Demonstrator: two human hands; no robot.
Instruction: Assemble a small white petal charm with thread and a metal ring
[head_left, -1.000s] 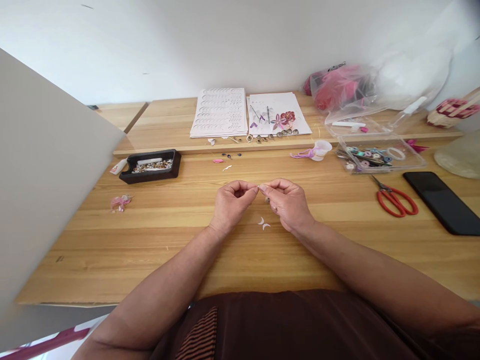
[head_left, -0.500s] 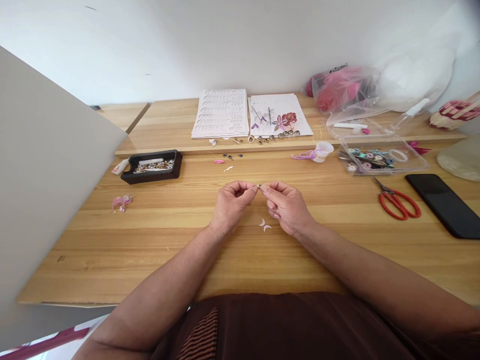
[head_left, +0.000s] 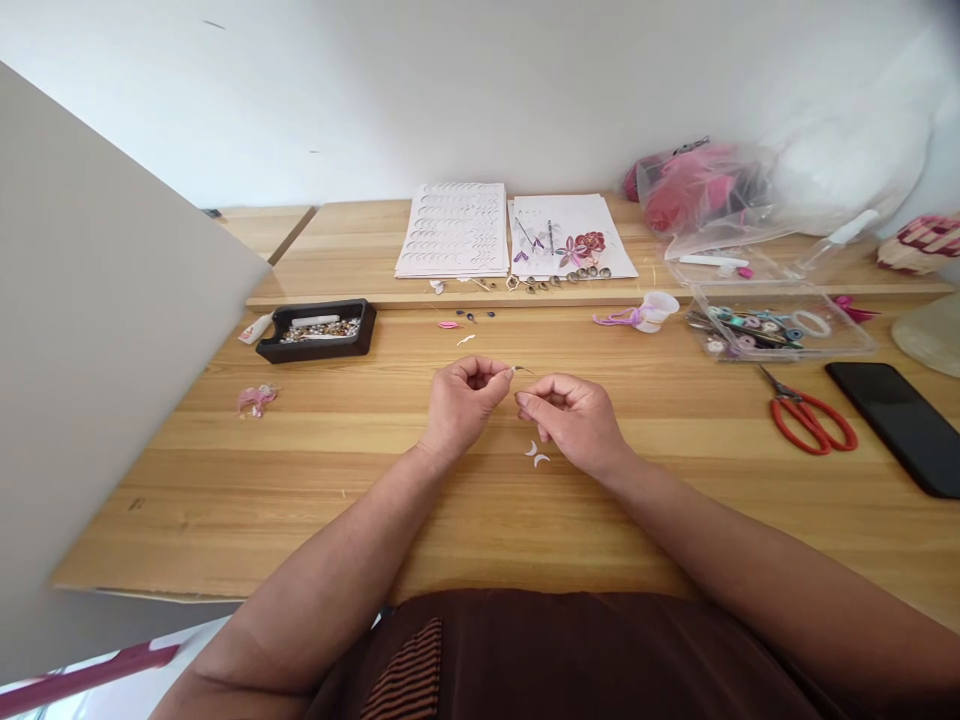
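Observation:
Thumb and forefinger of my left hand (head_left: 463, 405) pinch a tiny thin curved piece (head_left: 523, 370), pale at the fingers with a dark fine tip pointing right. My right hand (head_left: 576, 420) is just right of it and slightly lower, thumb pressed to forefinger; whatever is between them is too small to make out. The hands do not touch. On the tabletop below my right fingers lie two white crescent cutouts (head_left: 541, 460). Beyond my hands are a white wavy strip (head_left: 466, 340), a small pink piece (head_left: 448, 325) and several dark blue ones (head_left: 471, 319).
A black tray (head_left: 315, 346) of beads stands left, near a pink tangle (head_left: 257, 400). Red-handled scissors (head_left: 814, 420), a phone (head_left: 894, 425) and a clear box (head_left: 780, 330) are right. Behind, a raised ledge (head_left: 352, 240) carries sheets of paper (head_left: 454, 228); a small cup (head_left: 660, 310) stands before it.
My hands have drawn apart; the fingertips met before. The right hand has dropped slightly, exposing the dark tip of the piece in my left. The whole view has shifted a little.

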